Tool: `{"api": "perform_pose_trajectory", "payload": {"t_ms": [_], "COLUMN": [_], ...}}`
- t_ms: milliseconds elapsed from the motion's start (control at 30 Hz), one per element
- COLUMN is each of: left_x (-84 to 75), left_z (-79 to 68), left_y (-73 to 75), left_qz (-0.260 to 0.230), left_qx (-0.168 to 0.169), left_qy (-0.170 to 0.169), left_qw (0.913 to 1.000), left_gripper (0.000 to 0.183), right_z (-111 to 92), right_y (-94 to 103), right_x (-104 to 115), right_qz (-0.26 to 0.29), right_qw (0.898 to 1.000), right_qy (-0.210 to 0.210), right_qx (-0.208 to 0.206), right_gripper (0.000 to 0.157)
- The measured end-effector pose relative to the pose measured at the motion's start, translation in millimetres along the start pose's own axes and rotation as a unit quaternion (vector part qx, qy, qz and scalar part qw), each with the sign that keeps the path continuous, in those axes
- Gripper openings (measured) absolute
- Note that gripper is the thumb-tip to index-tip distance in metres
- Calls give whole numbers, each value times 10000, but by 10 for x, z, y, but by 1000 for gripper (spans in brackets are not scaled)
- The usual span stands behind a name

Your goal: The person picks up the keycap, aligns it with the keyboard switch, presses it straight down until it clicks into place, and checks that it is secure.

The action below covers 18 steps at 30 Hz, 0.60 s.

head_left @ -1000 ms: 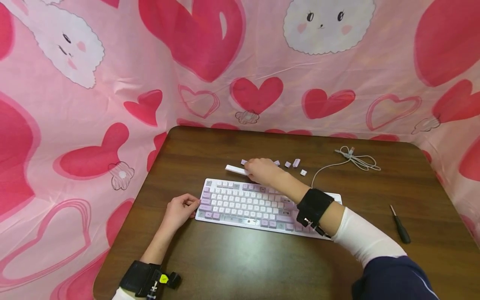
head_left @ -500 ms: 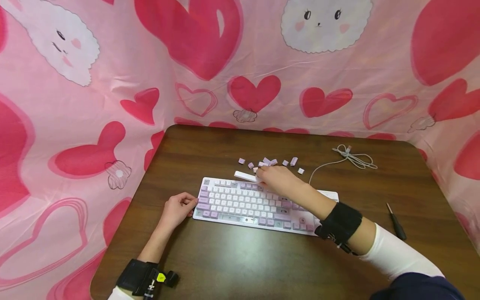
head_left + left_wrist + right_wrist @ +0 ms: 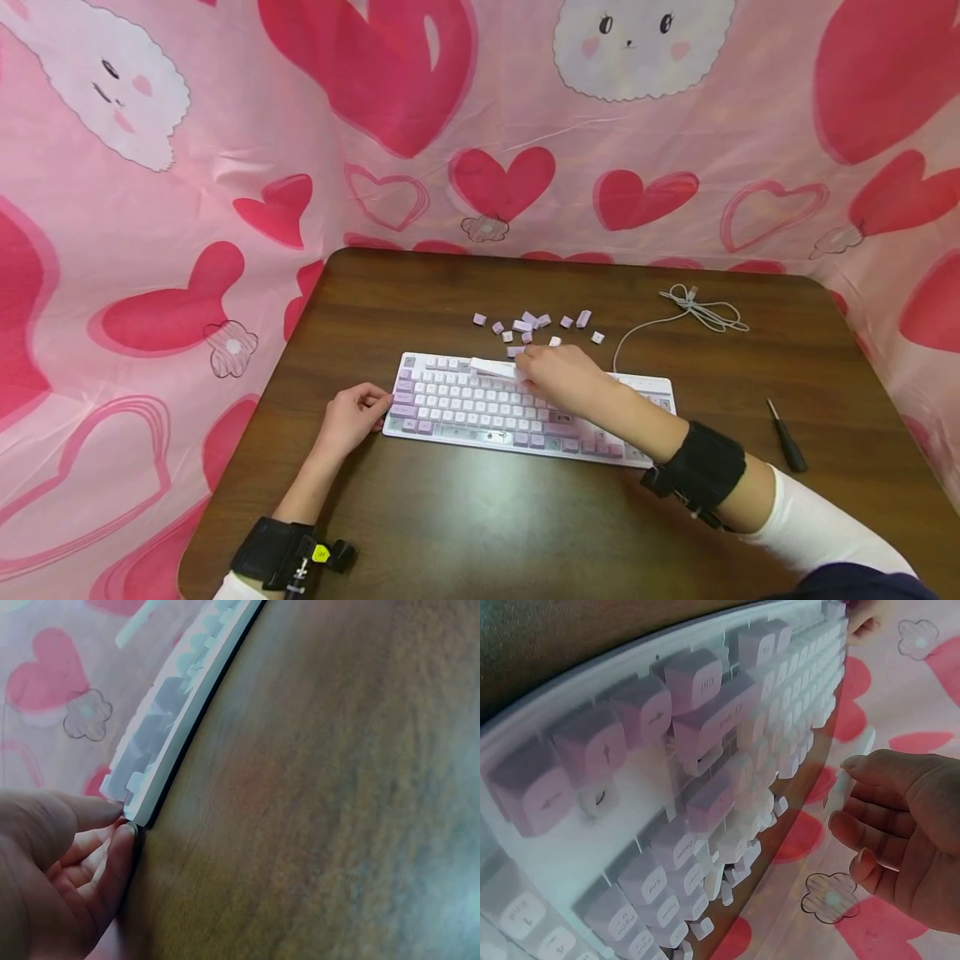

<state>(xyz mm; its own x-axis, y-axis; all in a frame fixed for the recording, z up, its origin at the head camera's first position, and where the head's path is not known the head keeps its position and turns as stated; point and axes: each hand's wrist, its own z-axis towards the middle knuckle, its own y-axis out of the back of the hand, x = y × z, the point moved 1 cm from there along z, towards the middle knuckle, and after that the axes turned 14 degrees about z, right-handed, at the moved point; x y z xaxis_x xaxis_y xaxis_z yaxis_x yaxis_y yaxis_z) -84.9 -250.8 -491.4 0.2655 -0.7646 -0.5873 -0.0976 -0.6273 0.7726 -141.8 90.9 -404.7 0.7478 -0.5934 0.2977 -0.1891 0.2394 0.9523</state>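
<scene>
A white and lilac keyboard [image 3: 465,406] lies across the middle of the table. At its left end, my left hand [image 3: 348,421] pinches the edge, thumb and finger meeting at the corner in the left wrist view. My right hand [image 3: 566,377] grips one end of a long white spacebar keycap [image 3: 492,367], which overlaps the top rows of keys in the head view. In the right wrist view the spacebar [image 3: 841,789] sits between thumb and fingers. The keyboard's bottom row has a long gap [image 3: 468,434] without a keycap. My right forearm hides some keys at the right.
Several loose lilac and white keycaps [image 3: 522,326] lie behind the keyboard. A white cable [image 3: 701,310] is bundled at the back right. To the right rests a black-handled screwdriver [image 3: 789,446]. Pink heart-patterned cloth [image 3: 502,179] hangs around the brown table [image 3: 480,533].
My right hand has brought the spacebar from the loose keycaps toward me and to the right, over the keyboard's top rows. My left hand stays at the keyboard's left edge.
</scene>
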Motion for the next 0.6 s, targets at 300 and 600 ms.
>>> {"api": "perform_pose_trajectory", "payload": {"t_ms": [300, 600], "left_x": [2, -190], "left_z": [48, -59], "left_y": [95, 245], "left_qz": [-256, 588], "left_qx": [290, -540], "left_qy": [-199, -1200], "left_qw": [9991, 9896], "left_gripper": [18, 13], "right_z": [-94, -131], "right_y": [40, 5], "right_x": [135, 250], "right_qz": [141, 202], "right_qw": [9999, 9995], "right_qy": [5, 200], "right_qx": [56, 160], "right_gripper": [14, 15]}}
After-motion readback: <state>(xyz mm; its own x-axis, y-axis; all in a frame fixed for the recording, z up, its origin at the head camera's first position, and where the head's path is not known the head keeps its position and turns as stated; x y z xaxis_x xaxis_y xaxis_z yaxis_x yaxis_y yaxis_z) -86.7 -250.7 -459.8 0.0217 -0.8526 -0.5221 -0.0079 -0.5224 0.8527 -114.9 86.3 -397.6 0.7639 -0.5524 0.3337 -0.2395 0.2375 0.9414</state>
